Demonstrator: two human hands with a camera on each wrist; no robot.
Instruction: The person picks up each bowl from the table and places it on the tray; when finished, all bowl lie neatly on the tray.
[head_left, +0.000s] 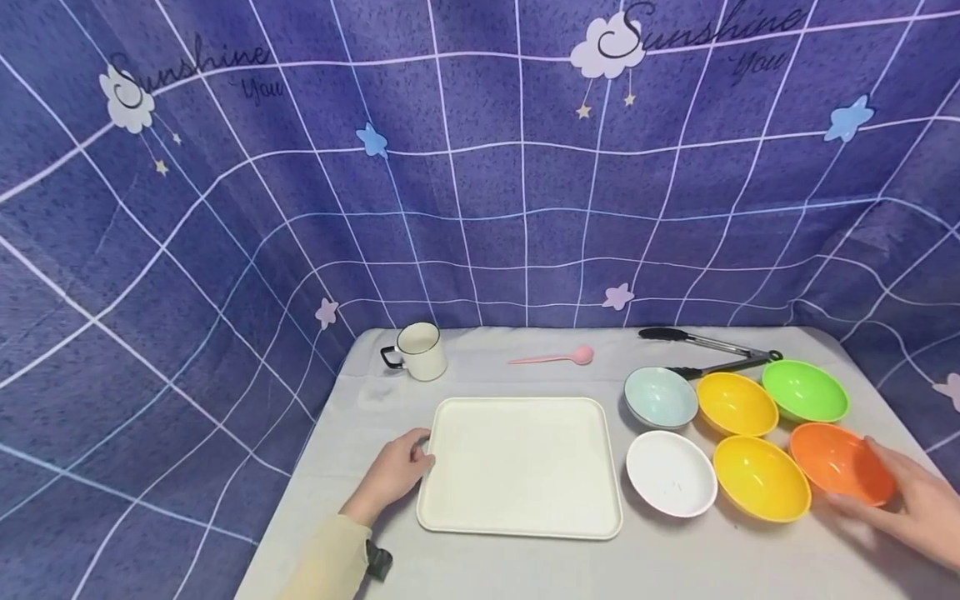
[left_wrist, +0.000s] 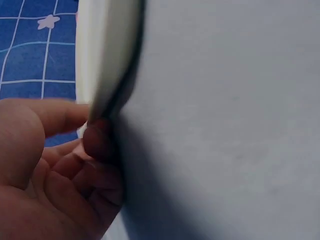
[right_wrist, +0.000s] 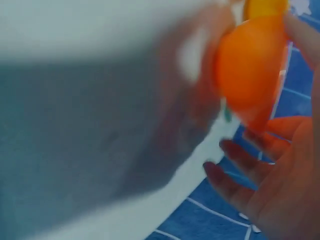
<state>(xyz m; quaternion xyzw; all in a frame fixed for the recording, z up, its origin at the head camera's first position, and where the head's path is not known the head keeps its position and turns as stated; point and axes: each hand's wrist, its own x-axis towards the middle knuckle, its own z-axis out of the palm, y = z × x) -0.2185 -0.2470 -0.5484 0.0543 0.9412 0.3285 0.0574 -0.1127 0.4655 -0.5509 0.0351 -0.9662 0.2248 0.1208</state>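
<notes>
1. Purple-blue gridded fabric (head_left: 480,183) hangs behind and beside a pale-covered desk (head_left: 540,571).
2. An off-white tray (head_left: 517,467) lies flat near the middle of the desk.
3. At the tray's left edge, the left hand (head_left: 393,468) pinches the rim, its fingers drawn narrow.
4. At the desk's right side, the right hand (head_left: 911,500) holds an orange bowl (head_left: 840,462) by the rim, thumb and fingers set wide around it; how firmly, I cannot tell.
5. Beside the orange bowl stand a near yellow bowl (head_left: 761,479) and then a white bowl (head_left: 670,473).
6. Behind these, left to right, are a light blue bowl (head_left: 660,398), a far yellow bowl (head_left: 737,404) and a green bowl (head_left: 805,392).
7. Black-ended tongs (head_left: 723,344) lie spread behind the bowls.
8. Beyond the tray are a white mug (head_left: 423,358) and a pink spoon (head_left: 576,357).
</notes>
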